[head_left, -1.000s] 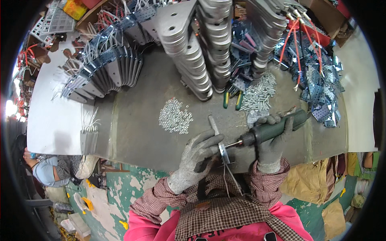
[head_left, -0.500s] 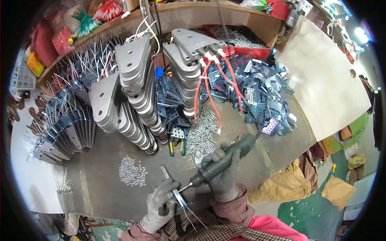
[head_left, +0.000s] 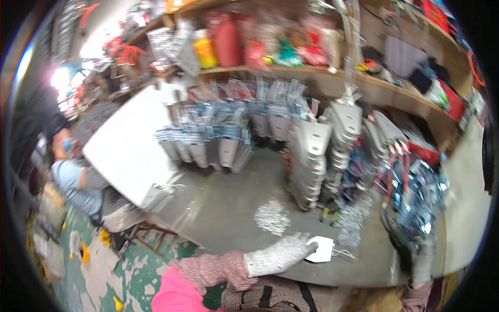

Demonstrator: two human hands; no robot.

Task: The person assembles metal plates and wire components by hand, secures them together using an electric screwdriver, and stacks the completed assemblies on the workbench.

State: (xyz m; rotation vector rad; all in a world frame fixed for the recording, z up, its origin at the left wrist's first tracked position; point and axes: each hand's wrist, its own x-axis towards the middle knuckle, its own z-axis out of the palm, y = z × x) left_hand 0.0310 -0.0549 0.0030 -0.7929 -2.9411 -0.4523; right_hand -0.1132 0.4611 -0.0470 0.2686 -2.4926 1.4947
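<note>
My left hand (head_left: 283, 255), in a pale grey glove, is closed on the edge of a flat light-grey metal plate (head_left: 323, 249) with thin white wires trailing from its right side. The plate is just above the front of the table. Far to the right, my gloved right hand (head_left: 423, 260) is blurred by motion. It appears closed around the dark electric screwdriver (head_left: 399, 238), beside the heap of blue-tinted perforated metal pieces (head_left: 420, 192). Its fingers are hardly distinct. A pile of small shiny nuts (head_left: 272, 217) lies beyond my left hand.
Stacks of grey metal plates (head_left: 309, 161) stand mid-table, with wired assemblies (head_left: 208, 140) left of them. Screws (head_left: 354, 213) lie in a heap near green-handled pliers (head_left: 326, 214). A shelf (head_left: 312, 69) with bagged parts runs behind. Another person (head_left: 78, 179) sits at the left.
The view has swung left. My hands have parted: the right, with the screwdriver, moved away right from the plate in my left hand. The plate has turned its flat face up.
</note>
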